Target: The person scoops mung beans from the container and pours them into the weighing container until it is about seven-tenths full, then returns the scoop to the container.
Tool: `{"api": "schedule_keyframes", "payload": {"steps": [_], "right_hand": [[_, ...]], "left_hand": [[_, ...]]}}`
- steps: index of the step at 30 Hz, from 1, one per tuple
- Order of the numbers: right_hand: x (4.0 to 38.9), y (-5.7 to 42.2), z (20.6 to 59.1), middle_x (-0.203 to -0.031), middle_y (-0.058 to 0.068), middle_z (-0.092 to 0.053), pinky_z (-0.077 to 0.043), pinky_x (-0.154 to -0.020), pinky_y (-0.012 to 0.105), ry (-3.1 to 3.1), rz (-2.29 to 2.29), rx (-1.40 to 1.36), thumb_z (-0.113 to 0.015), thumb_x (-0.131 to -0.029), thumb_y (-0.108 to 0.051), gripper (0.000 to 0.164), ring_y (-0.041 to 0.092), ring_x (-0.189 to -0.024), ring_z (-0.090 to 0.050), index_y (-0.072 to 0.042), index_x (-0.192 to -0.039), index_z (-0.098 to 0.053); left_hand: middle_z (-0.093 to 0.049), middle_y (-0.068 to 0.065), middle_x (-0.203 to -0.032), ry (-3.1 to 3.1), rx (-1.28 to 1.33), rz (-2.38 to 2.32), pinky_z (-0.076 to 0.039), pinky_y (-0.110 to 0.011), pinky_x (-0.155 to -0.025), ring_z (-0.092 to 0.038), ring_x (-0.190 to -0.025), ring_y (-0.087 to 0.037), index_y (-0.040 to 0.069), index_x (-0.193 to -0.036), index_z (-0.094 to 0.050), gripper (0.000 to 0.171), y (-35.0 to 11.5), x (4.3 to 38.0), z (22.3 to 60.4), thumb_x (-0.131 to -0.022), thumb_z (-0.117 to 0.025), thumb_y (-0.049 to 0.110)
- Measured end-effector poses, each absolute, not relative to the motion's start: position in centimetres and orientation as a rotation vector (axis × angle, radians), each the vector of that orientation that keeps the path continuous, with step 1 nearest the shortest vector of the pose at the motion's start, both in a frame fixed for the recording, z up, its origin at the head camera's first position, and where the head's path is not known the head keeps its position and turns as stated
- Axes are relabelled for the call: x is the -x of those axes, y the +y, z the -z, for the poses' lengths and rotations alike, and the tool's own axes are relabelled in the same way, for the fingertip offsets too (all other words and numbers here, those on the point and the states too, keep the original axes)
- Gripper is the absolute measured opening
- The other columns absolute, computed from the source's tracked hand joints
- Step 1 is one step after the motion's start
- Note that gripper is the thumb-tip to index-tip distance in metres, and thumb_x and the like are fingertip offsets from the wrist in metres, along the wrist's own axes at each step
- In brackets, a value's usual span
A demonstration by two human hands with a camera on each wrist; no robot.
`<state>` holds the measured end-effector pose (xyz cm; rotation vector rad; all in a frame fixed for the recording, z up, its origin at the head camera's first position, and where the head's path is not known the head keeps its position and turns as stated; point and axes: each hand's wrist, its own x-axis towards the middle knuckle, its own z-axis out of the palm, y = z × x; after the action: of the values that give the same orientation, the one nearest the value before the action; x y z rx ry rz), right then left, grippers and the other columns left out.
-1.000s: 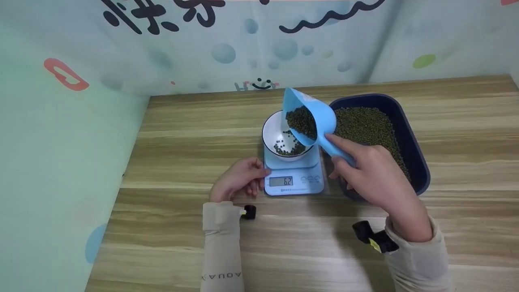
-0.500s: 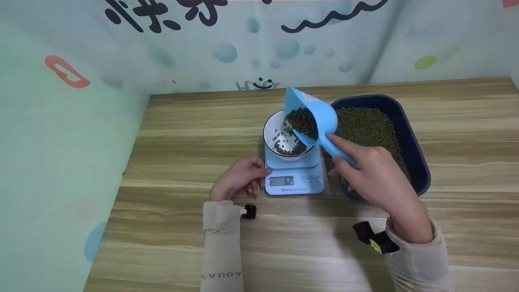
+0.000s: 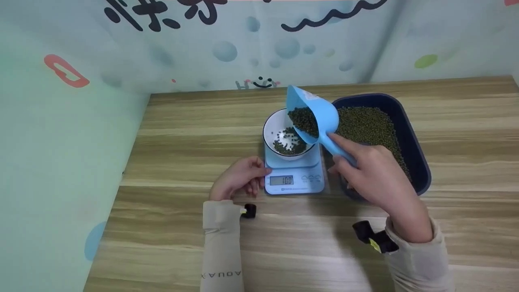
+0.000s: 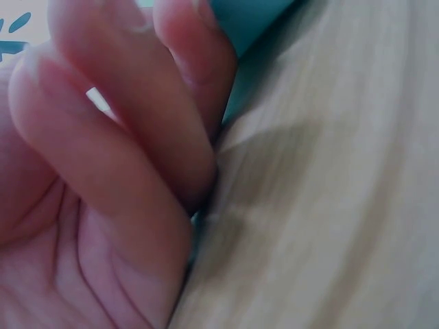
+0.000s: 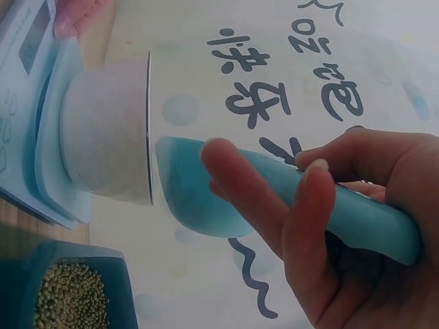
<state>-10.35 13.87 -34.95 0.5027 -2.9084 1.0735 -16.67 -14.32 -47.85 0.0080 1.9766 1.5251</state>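
One light-blue plastic scoop (image 3: 329,117) of small dark-green beans (image 3: 304,122) is tilted over a white round bowl (image 3: 272,126), handle (image 3: 337,149) pinched by the right grip (image 3: 373,174), likely for controlled pouring; flat light-blue scale (image 3: 312,187) beneath (10.0 shown) is touched by the loosely curled left grip (image 3: 242,175), probably for steadying.

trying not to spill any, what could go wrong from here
The tilted light-blue plastic scoop holds plenty of small dark-green beans, so a little more tilt might send too many at once into the round white bowl with a dark rim.
In the head view it covers part of the bowl's right rim, so some could miss.
The left hand is at the edge of the flat light-blue scale; leaning there could skew the 10.0 reading.
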Motion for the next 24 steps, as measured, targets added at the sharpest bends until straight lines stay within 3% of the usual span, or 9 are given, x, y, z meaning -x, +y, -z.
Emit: {"api": "schedule_keyframes", "payload": {"steps": [13,24], "right_hand": [[10.42,13.85,35.14,-0.079,-0.002,-0.071,-0.038,-0.041,0.023,-2.865,-0.982,-0.541,-0.05,-0.093,-0.016,0.041,0.004,-0.045,-0.049,-0.014,-0.133,-0.048],[10.3,13.61,35.11,-0.071,-0.003,-0.068,-0.037,-0.04,0.024,-2.835,-0.89,-0.554,-0.051,-0.091,-0.014,0.041,0.006,-0.043,-0.043,-0.013,-0.132,-0.05]], "left_hand": [[-0.06,-0.006,-0.065,1.984,0.002,-1.514,-0.04,-0.021,-0.037,-0.051,-0.042,-0.013,0.007,-0.091,-0.051,0.024,-14.31,16.79,47.99,-0.087,-0.063,0.027],[-0.059,-0.007,-0.066,1.965,0.019,-1.517,-0.039,-0.021,-0.038,-0.05,-0.042,-0.013,0.007,-0.092,-0.051,0.027,-14.39,16.9,48.06,-0.086,-0.064,0.029]]}}
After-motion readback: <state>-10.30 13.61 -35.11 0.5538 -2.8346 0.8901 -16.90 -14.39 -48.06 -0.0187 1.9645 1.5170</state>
